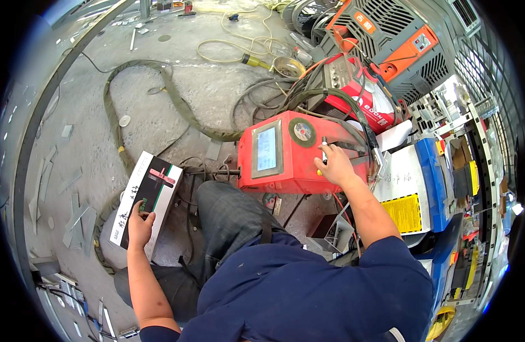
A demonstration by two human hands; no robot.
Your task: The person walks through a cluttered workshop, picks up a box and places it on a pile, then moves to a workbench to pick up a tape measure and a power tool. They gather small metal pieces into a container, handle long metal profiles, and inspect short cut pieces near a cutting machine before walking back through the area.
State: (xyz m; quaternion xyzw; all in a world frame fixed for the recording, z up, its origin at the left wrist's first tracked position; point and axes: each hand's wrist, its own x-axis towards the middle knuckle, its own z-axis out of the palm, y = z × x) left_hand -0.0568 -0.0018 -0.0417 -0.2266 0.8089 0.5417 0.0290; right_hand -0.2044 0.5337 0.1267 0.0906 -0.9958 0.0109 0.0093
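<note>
In the head view, the left hand [138,226] is gripping the near end of a long white and black box [146,196], fingers curled over its lower edge with the thumb on the black face, so it is closed around the box. The box is lying on the concrete floor [143,108], slanting up and away from that hand. The right hand [334,166] is resting on top of a red machine [299,153], its fingers loosely bent and pinching a small pen-like white tool [324,149] upright against the casing. Just left of that hand a round disc [302,131] is sitting on the machine's top, and further left a grey screen [267,150] is facing up. The two hands are well apart, with the person's knee in dark trousers [228,214] between them. Right of the right hand, a white and yellow unit [403,194] and crowded shelves are pressing close, leaving little room there. Beyond the machine, hoses and cables [325,94] are tangling toward an orange and grey unit [399,40]. Left of and beyond the left hand, the floor is lying more open, crossed by a green strap [177,102] and scattered metal offcuts [74,216].
</note>
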